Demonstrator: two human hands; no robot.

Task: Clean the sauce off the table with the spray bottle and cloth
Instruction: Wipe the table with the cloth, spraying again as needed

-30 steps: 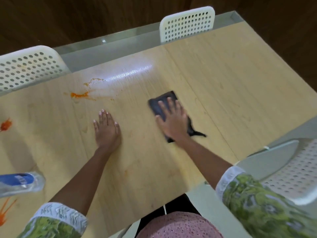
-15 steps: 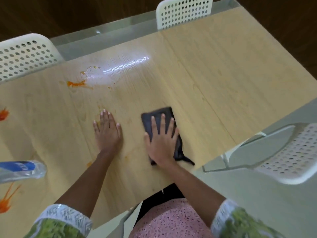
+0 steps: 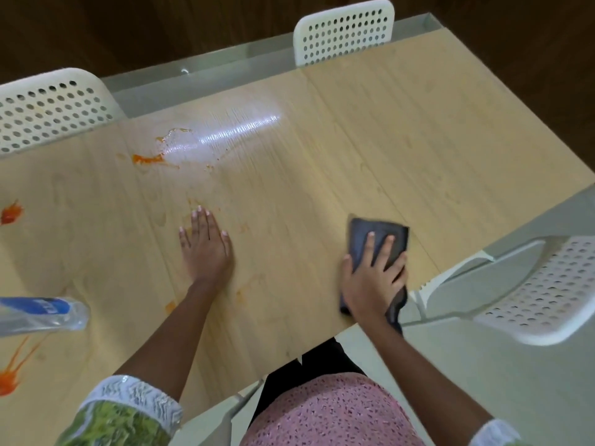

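My right hand (image 3: 373,278) presses flat on a dark grey cloth (image 3: 376,233) near the front edge of the light wooden table (image 3: 402,149); a corner of the cloth hangs over the edge. My left hand (image 3: 206,249) rests flat and spread on the table, holding nothing. Orange sauce (image 3: 146,159) is smeared at the far left, beside a wet shiny patch (image 3: 206,140). More sauce splashes lie at the left edge (image 3: 11,214) and lower left (image 3: 9,378). A clear spray bottle with a blue label (image 3: 42,313) lies on its side at the left.
Two white perforated chairs stand behind the table, one at the far left (image 3: 48,107) and one at the far centre (image 3: 344,30). A third white chair (image 3: 544,291) stands to my right at the near side. Small sauce flecks (image 3: 170,306) dot the wood by my left forearm.
My right hand has slid the cloth from the middle of the table toward me and then to the right along the front edge. My left hand has stayed flat in place.
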